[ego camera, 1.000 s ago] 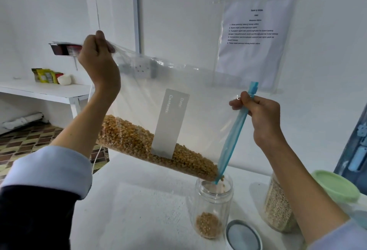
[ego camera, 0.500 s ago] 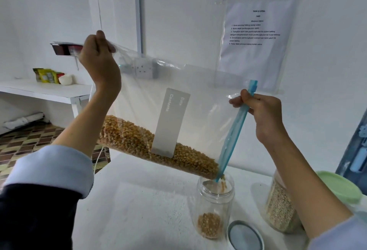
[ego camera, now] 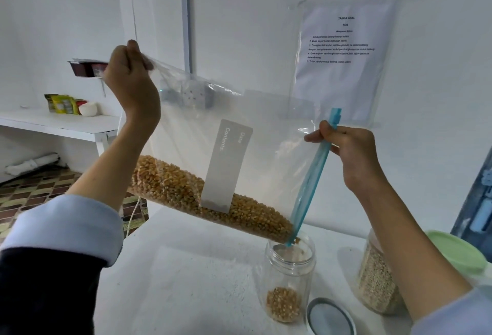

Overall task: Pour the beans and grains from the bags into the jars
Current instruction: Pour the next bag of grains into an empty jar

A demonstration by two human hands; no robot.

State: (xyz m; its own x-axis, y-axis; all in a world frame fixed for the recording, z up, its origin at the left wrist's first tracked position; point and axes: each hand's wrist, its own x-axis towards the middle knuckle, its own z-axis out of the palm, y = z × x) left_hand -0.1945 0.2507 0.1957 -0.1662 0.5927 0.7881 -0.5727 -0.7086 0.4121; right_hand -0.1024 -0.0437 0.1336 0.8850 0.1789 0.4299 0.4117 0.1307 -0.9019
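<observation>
A large clear zip bag [ego camera: 269, 148] with a blue zip strip and a grey label is held tilted above the table. My left hand [ego camera: 130, 79] pinches its raised bottom corner. My right hand [ego camera: 351, 153] grips the blue zip edge near the top. Yellow corn kernels [ego camera: 213, 201] lie along the bag's lower side and run down to its open corner. That corner sits just over the mouth of a small clear jar [ego camera: 288, 278]. The jar holds a shallow layer of kernels at its bottom.
A round metal lid [ego camera: 330, 317] lies beside the small jar. A bigger jar of pale grains [ego camera: 378, 281] stands to the right, partly behind my right forearm, with a green lid [ego camera: 458, 249] beyond it. A white shelf [ego camera: 66, 124] with packets is at left.
The bag and both hands have stayed almost still. Kernels have slid a little further toward the open corner above the jar.
</observation>
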